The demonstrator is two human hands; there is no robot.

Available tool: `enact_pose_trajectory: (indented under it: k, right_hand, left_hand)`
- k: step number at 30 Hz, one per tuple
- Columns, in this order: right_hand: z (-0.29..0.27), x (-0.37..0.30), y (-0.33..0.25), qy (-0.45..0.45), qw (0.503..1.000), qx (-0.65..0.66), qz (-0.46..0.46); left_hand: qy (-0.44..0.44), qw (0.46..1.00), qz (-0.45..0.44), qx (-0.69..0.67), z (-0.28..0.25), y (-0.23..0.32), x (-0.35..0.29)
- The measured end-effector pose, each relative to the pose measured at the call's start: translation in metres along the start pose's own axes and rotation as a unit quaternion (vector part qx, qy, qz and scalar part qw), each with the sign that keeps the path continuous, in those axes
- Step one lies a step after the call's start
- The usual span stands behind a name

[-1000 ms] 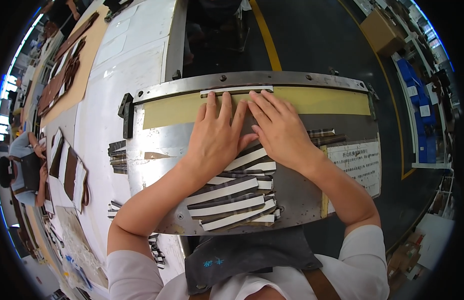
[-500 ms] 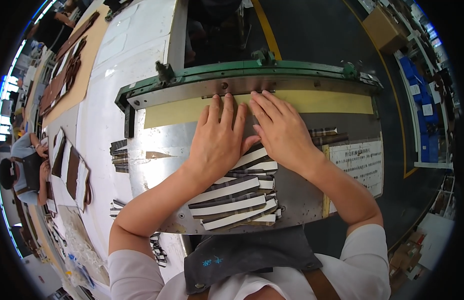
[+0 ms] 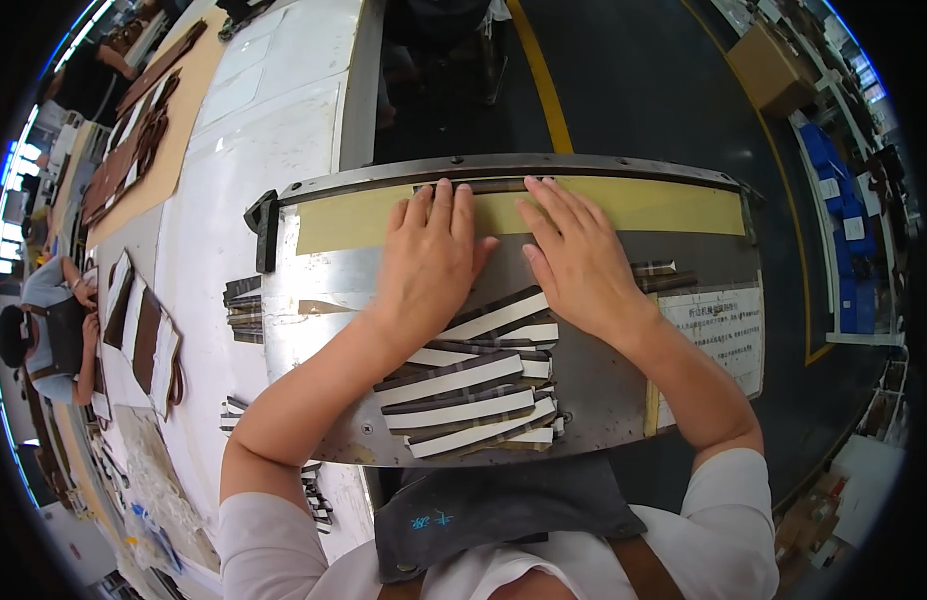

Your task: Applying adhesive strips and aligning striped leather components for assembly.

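My left hand (image 3: pixel 430 258) and my right hand (image 3: pixel 581 262) lie palm down on the far part of a metal work plate, with fingers stretched out and nothing gripped. Their fingertips touch a narrow dark strip (image 3: pixel 498 185) that lies along a steel hinge edge (image 3: pixel 403 172). Under the fingers runs a yellow band (image 3: pixel 673 208) across the plate (image 3: pixel 328 280). Nearer to me, below my wrists, is a fanned pile of dark strips with white faces (image 3: pixel 453 382). My left hand covers part of the dark strip.
More strips lie at the plate's left edge (image 3: pixel 245 310) and beside my right forearm (image 3: pixel 663 275). A printed sheet (image 3: pixel 711 345) is fixed at the right. On the left, a long white table (image 3: pixel 213 200) holds brown pieces (image 3: pixel 138 330), with another person (image 3: pixel 53 330) beside it.
The green bar with knobs, upright along the far edge before, has swung down out of sight. My hands have moved apart a little, exposing more of the dark strip between them.
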State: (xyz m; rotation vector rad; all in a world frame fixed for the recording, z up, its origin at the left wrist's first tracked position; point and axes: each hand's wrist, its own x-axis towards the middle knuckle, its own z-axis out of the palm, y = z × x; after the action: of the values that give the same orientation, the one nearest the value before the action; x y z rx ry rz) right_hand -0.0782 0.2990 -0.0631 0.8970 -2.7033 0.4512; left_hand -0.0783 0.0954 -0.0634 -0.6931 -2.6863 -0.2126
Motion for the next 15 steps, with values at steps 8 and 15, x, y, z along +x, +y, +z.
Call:
enact_pose_trajectory:
  k: [8, 15]
  right_hand:
    - [-0.083, -0.012, 0.042, -0.019, 0.987, 0.052, 0.150]
    - [-0.090, -0.047, 0.055, -0.140, 0.974, 0.106, 0.141]
  left_hand:
    - [0.033, 0.999, 0.029, -0.011, -0.003, -0.023, 0.003]
    - [0.000, 0.985, -0.038, -0.167, -0.006, -0.040, 0.009]
